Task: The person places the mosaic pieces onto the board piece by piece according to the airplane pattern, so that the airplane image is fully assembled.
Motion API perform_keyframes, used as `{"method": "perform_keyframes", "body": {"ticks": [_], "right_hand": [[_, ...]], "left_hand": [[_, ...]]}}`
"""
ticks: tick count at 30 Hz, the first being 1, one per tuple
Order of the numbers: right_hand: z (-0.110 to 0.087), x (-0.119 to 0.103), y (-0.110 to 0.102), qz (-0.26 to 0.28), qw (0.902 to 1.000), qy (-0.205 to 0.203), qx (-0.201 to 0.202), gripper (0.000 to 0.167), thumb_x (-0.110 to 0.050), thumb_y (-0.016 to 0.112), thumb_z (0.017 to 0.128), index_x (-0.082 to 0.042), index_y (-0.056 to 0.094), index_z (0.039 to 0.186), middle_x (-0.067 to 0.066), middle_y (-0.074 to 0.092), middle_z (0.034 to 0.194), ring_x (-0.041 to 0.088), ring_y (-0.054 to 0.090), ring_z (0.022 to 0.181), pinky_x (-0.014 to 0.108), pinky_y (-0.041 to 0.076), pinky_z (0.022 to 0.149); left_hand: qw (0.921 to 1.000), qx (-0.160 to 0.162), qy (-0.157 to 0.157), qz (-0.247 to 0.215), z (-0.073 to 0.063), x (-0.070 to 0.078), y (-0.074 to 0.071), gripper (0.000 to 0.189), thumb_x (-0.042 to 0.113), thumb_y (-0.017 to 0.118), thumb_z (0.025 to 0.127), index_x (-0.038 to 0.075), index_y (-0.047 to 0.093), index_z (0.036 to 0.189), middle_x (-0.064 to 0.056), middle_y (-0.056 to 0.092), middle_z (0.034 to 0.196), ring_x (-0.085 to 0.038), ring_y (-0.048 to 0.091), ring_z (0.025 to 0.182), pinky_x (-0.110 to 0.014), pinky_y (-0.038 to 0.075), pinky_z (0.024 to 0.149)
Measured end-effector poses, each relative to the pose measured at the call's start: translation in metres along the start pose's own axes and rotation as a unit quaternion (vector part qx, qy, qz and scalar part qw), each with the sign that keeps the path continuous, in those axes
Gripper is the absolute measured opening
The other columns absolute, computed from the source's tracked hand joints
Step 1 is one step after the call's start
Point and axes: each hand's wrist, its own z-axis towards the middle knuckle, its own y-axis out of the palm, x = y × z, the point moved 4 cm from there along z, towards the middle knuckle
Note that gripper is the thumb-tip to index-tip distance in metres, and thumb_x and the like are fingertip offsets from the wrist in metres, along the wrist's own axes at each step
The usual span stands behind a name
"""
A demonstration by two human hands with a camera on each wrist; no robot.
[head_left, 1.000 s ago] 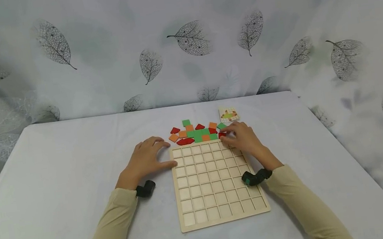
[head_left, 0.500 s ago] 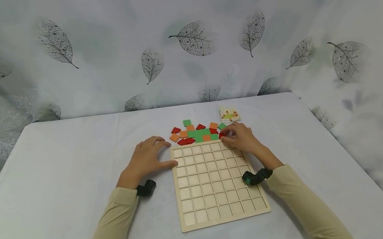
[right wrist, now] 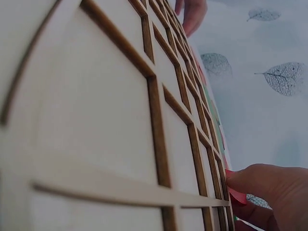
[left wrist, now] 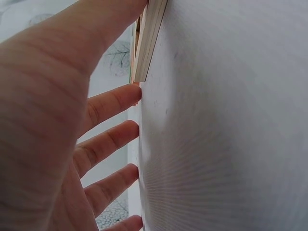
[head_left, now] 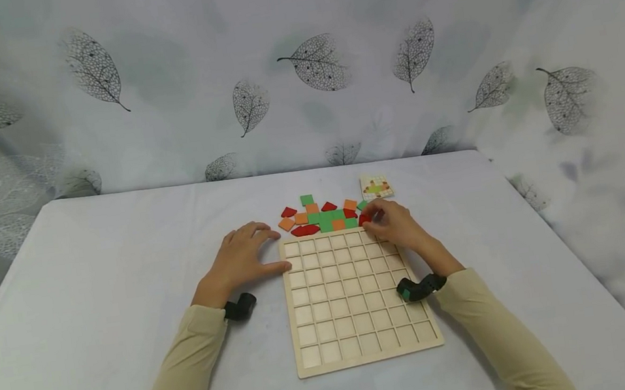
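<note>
A wooden grid board (head_left: 336,310) lies flat on the white table, its square cells bare. My left hand (head_left: 240,257) rests at the board's upper left corner, fingers spread, thumb on its left edge. In the left wrist view, the fingertips (left wrist: 127,130) meet the tabletop beside the board's side. Past the board's far right corner, my right hand (head_left: 393,224) pinches a red tile (right wrist: 236,192) between thumb and fingers. Green tiles (head_left: 330,219), orange tiles (head_left: 300,219) and red tiles (head_left: 305,230) lie loosely grouped along the board's far edge.
A small pattern card (head_left: 376,186) lies behind the tiles, to the right. The table (head_left: 95,302) has a white cover, and a leaf-print curtain (head_left: 171,108) hangs behind it. Black wrist cameras (head_left: 241,307) sit on both wrists.
My right fingers have drawn the red tile up slightly, and more of its face shows between them. The left hand keeps its place, while the head view shifts a little.
</note>
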Motion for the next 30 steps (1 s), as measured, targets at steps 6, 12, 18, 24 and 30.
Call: {"method": "perform_keyframes", "body": {"ticks": [6,12,18,24,30], "right_hand": [[-0.001,0.004,-0.003,0.03,0.9994,0.014,0.008,0.02,-0.004,0.061,0.094,0.001,0.064,0.113,0.017,0.066,0.102,0.033,0.06,0.095,0.053,0.044,0.09],[0.0,0.01,-0.005,0.064,0.9971,0.03,0.028,0.019,-0.005,0.061,0.094,0.001,0.067,0.112,0.017,0.066,0.104,0.032,0.06,0.098,0.047,0.046,0.09],[-0.001,0.013,-0.005,0.09,0.994,0.035,0.052,0.019,-0.007,0.063,0.095,0.003,0.067,0.11,0.021,0.067,0.105,0.034,0.06,0.098,0.049,0.045,0.093],[-0.005,0.011,-0.006,0.129,0.9889,0.029,0.068,0.021,-0.005,0.063,0.095,0.007,0.066,0.111,0.025,0.066,0.106,0.035,0.061,0.094,0.03,0.049,0.082],[-0.013,-0.012,-0.015,0.174,0.9829,0.038,0.045,0.022,0.001,0.06,0.094,0.015,0.061,0.111,0.032,0.063,0.107,0.028,0.066,0.088,0.015,0.05,0.075]], "left_hand": [[1.0,0.001,-0.001,-0.001,0.0,0.001,-0.002,0.065,0.055,0.074,0.079,0.016,0.062,0.128,-0.009,0.052,0.136,-0.03,0.041,0.133,-0.057,0.027,0.111],[1.0,0.006,-0.001,0.001,-0.001,0.002,-0.001,0.064,0.055,0.074,0.079,0.015,0.062,0.128,-0.009,0.052,0.136,-0.03,0.041,0.133,-0.056,0.027,0.112],[1.0,0.003,-0.001,-0.006,0.0,0.001,0.0,0.063,0.053,0.074,0.079,0.015,0.062,0.128,-0.009,0.051,0.136,-0.03,0.041,0.133,-0.056,0.025,0.113],[0.9998,0.0,0.002,-0.02,-0.001,0.001,0.0,0.063,0.051,0.075,0.079,0.014,0.061,0.128,-0.01,0.05,0.136,-0.031,0.039,0.134,-0.057,0.023,0.114],[0.9997,0.002,0.009,-0.023,-0.001,0.001,-0.001,0.063,0.05,0.076,0.079,0.013,0.061,0.128,-0.011,0.05,0.136,-0.032,0.039,0.134,-0.057,0.023,0.113]]}}
